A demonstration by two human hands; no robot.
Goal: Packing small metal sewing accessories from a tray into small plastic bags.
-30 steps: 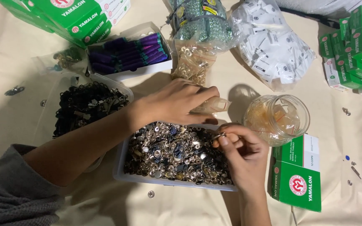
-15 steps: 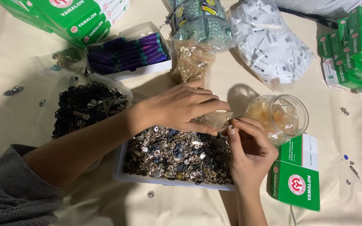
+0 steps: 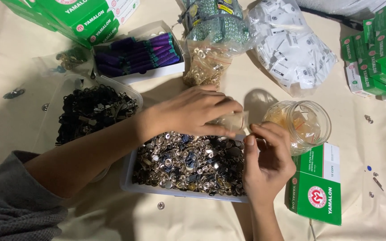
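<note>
A cream cloth (image 3: pixel 32 62) covers the whole surface. The left arm, in a grey sleeve (image 3: pixel 14 201), runs from the lower left corner up and to the right toward the middle of the frame. Its left hand (image 3: pixel 188 111) lies palm down, fingers stretched to the right and pinched lightly on a small clear plastic bag (image 3: pixel 234 120). The bag sits just right of centre, its long axis roughly level, its mouth facing right toward the other hand.

The right forearm rises from the bottom edge, right of centre. The right hand (image 3: pixel 266 163) is curled, back of the hand toward the camera, fingertips bent up and drawn together at the bag's mouth; whether they pinch something small I cannot tell.

Below both hands, at centre, a shallow white tray (image 3: pixel 128 176) holds a heap of silver and dark metal snap buttons (image 3: pixel 188 163). Left of it a clear tub (image 3: pixel 132 96) is filled with black zipper sliders (image 3: pixel 92 111). Right of the hands stands a clear glass jar (image 3: pixel 307 122), mouth up. A green box (image 3: pixel 316 192) lies just below the jar, in the lower right. A white box of purple thread spools (image 3: pixel 139 51) sits at upper centre-left, and a bag of brass eyelets (image 3: pixel 204 64) lies just above the left hand.
</note>
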